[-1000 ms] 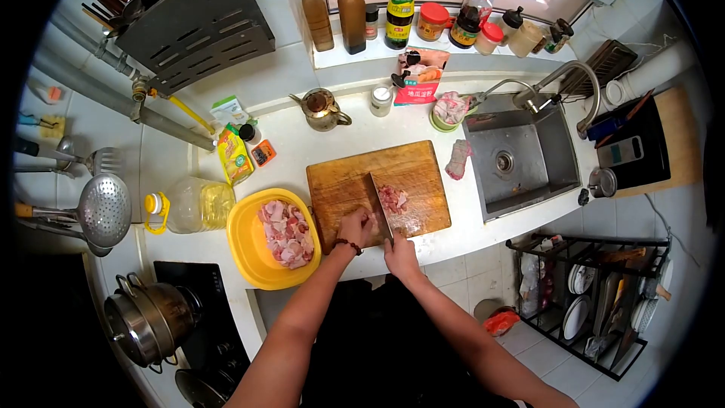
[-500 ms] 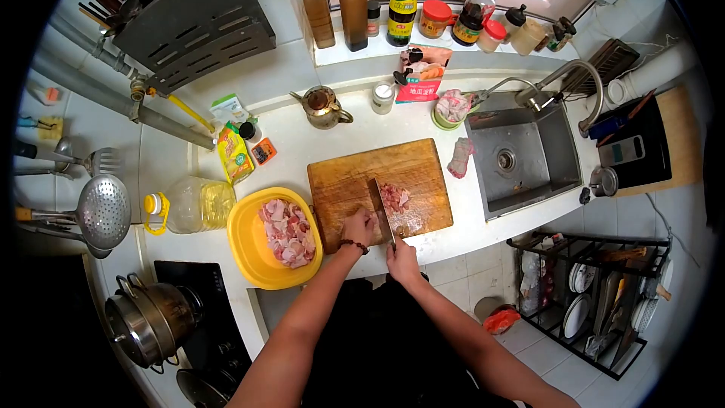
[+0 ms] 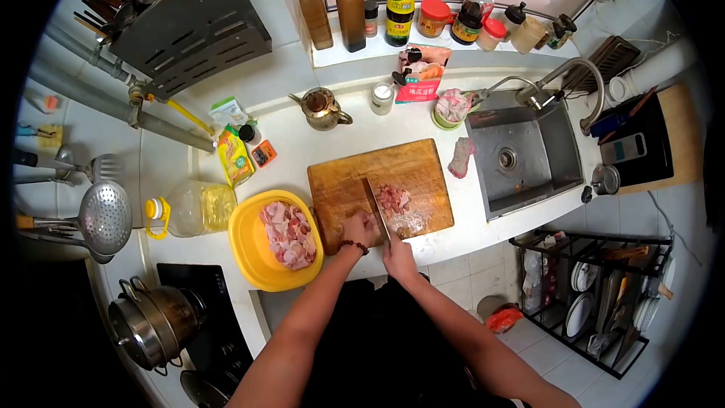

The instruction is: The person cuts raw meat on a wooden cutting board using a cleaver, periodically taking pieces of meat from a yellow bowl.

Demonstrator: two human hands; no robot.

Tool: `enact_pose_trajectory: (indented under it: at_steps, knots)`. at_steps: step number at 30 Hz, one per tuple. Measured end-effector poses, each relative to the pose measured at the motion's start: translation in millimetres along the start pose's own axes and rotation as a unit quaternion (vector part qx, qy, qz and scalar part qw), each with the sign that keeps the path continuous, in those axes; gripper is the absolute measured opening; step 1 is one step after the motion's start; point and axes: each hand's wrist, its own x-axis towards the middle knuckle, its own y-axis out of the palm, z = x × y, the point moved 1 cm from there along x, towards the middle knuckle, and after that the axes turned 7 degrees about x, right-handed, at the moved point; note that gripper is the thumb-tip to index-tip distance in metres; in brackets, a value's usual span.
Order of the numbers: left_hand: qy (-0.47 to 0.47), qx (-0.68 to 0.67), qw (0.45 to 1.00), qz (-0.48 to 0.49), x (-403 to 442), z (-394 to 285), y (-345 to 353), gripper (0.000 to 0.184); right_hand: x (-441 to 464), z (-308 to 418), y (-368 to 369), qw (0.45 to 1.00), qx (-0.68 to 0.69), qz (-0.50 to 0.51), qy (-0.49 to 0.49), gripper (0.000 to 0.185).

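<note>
My right hand is closed round the handle of a cleaver, whose blade points away from me over the wooden cutting board. To the blade's right lies a small heap of cut raw meat. Just left of the blade, my left hand rests on the board with curled fingers, a beaded bracelet at its wrist. Whatever lies under those fingers is mostly hidden. Beside the board, a yellow basin holds pieces of raw meat.
A metal sink is at the right, with a cloth beside it. Behind the board stand a teapot and a jar. An oil jug lies left of the basin, above the stove.
The cleaver and my right hand have shifted slightly left, closer to my left hand. The meat heap stays where it was.
</note>
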Motion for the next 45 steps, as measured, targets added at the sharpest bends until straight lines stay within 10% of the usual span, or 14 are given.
enact_pose_trajectory:
  at_steps: [39,45]
  knots:
    - [-0.009,0.047,0.998,0.029,5.8,-16.5,-12.6,0.016,6.2,-4.7,-7.9,0.995,-0.079,0.065,0.004,0.044]
    - [-0.014,0.028,0.999,0.016,4.0,-9.5,-8.5,0.016,40.6,5.5,0.8,0.994,-0.094,0.031,-0.035,0.022]
